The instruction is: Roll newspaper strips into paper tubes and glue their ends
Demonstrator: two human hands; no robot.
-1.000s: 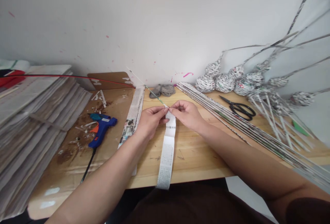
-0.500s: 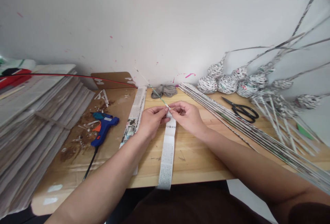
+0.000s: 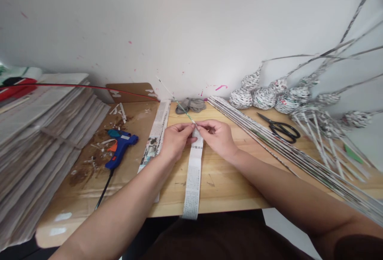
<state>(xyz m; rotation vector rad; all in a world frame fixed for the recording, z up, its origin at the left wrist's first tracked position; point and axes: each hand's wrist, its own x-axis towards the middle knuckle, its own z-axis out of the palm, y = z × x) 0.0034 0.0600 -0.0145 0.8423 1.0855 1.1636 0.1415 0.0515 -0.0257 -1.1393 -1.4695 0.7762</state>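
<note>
The left hand (image 3: 178, 139) and right hand (image 3: 218, 137), at mid-frame, are pinching the upper end of a newspaper strip (image 3: 194, 174) between thumbs and forefingers, where a thin paper roll (image 3: 177, 102) is slanting up and leftward. The strip is extending to lower center. A glue gun (image 3: 119, 149) is lying at left, scissors (image 3: 271, 124) at right.

Held strip (image 3: 193, 184): one, between left hand (image 3: 178, 137) and right hand (image 3: 218, 135)
Glue gun (image 3: 119, 150): one, left of both
Scissors (image 3: 271, 124): one, right of both
Gourds (image 3: 241, 98): at least four, also right
</note>
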